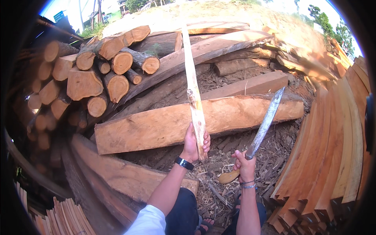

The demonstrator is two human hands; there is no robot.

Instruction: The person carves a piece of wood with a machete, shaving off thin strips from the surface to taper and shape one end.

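At centre frame the left hand (194,143) is closed around the lower end of a long, pale wooden strip (192,84), rough and splintered along its middle, which rises toward the top of the frame. Right of it, the right hand (245,164) grips the rounded wooden handle of a machete (264,125) with a mottled steel blade slanting up-right. Behind lies a thick reddish slab (164,125) with a bark edge; round-cut logs (98,74) are stacked upper left, curved planks (333,156) right, and bark chips (219,192) litter the ground.
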